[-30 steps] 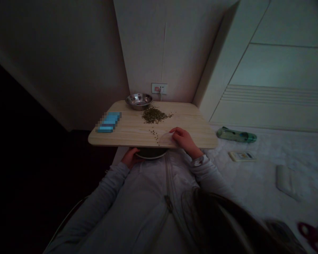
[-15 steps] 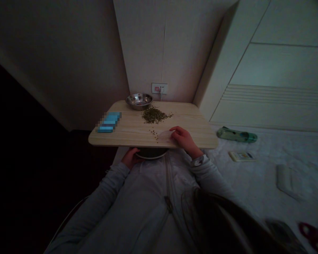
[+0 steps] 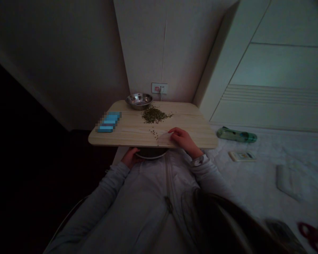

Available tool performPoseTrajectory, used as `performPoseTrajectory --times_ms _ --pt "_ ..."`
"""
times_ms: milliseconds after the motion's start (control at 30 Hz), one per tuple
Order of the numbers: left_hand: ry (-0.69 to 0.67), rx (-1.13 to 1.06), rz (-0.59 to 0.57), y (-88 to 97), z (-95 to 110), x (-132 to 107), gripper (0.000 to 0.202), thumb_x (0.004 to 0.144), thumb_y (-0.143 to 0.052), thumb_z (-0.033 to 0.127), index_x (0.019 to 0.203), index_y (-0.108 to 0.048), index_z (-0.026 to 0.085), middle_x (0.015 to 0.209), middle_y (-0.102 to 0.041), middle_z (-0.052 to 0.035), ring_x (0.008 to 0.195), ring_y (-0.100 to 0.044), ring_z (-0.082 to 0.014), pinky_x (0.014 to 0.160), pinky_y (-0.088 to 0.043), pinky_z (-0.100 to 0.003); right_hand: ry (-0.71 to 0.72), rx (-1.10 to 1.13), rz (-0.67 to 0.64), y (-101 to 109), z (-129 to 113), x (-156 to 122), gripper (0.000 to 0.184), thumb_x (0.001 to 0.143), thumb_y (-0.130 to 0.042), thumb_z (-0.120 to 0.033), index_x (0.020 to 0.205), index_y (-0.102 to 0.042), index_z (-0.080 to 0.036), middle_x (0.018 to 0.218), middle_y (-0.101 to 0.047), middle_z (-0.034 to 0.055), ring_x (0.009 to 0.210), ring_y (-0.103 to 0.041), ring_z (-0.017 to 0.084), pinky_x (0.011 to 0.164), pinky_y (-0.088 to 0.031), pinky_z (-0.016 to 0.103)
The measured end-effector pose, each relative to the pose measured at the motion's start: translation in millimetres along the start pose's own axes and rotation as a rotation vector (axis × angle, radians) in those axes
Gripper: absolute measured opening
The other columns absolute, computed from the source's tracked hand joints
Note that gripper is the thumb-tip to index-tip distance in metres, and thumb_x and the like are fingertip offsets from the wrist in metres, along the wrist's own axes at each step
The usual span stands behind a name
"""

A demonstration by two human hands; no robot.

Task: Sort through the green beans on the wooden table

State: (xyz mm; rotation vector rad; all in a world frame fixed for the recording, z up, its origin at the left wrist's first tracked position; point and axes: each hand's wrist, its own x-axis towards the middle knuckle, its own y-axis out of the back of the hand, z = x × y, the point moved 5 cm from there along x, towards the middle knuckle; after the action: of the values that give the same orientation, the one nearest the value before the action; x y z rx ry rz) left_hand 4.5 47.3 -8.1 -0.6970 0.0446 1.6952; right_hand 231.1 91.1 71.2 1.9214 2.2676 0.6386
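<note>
My left hand is closed on the rim of a dark bowl with a pale edge, held just under the near edge of a small wooden table. The tabletop hides part of the bowl. My right hand rests low over the near side of the tabletop, its fingers pinching a thin, see-through piece, like a plastic sheet or card. Left of that piece lies a short trail of loose green beans. Farther back is a larger heap of these small green beans.
A shiny steel bowl stands at the table's back edge. A blurred-out blue phone-like rectangle lies at the left. On the white bed to the right are a green bottle, a pale box-like item and red-handled scissors.
My right hand and the see-through piece have shifted very slightly towards me and to the left. The beans nearest the edge have moved a little. The left hand and bowl look the same.
</note>
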Motion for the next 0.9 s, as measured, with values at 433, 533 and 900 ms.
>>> performPoseTrajectory --times_ms 433,533,900 --pt "-0.004 0.013 -0.009 -0.2 0 -2 0.022 0.062 -0.051 0.008 0.082 -0.054 0.017 0.077 -0.063 -0.0025 0.068 -0.062 -0.0176 0.048 -0.053 -0.028 -0.162 0.345 0.205 14 6 18 0.028 0.06 -0.045 -0.029 0.084 -0.054 -0.017 0.057 -0.051 -0.0032 0.049 -0.042 0.008 0.048 -0.03 0.022" --pt "-0.005 0.017 -0.012 -1.1 1 -3 0.02 0.062 -0.051 0.009 0.08 -0.054 0.016 0.076 -0.063 -0.0031 0.069 -0.062 -0.0181 0.048 -0.053 -0.028 -0.169 0.305 0.234 10 4 25 0.027 0.06 -0.044 -0.027 0.082 -0.053 -0.016 0.055 -0.051 -0.0035 0.049 -0.042 0.009 0.048 -0.03 0.022" --pt "-0.008 0.009 0.005 -0.2 1 -2 0.022 0.062 -0.052 0.009 0.083 -0.054 0.017 0.077 -0.063 -0.0031 0.07 -0.062 -0.0189 0.049 -0.053 -0.029 -0.06 0.025 0.163 3 5 20 0.025 0.062 -0.043 -0.023 0.082 -0.058 -0.016 0.051 -0.049 -0.0053 0.049 -0.041 0.009 0.052 -0.032 0.022"
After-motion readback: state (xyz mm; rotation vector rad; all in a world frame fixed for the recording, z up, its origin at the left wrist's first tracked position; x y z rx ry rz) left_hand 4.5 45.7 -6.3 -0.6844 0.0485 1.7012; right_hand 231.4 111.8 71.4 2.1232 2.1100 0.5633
